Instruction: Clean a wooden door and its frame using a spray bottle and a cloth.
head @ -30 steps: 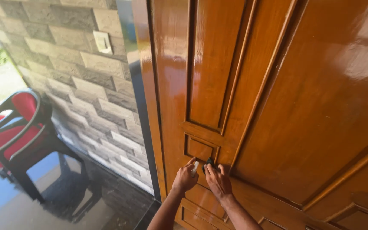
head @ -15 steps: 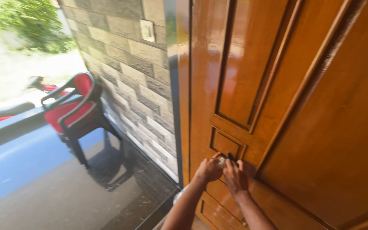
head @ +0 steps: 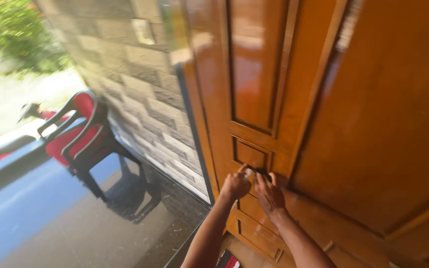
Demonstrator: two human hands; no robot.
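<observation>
We see both hands pressed close together against the varnished wooden door (head: 254,74), low on its left leaf, just under a small recessed panel (head: 250,155). The left hand (head: 236,184) is curled into a loose fist with one finger pointing up to the panel's lower edge; a small pale thing shows at its fingertips, too blurred for us to name. The right hand (head: 269,192) lies just beside it, fingers stretched up and flat on the wood. Between the two hands, at the fingertips, sits a small dark fitting (head: 260,172) on the door; we cannot tell whether either hand grips it. To the left of the door stands a stone-clad wall (head: 140,99) with a pale switch plate (head: 143,31), and farther left a red-and-black plastic chair (head: 83,136) on the shiny floor (head: 50,223).
</observation>
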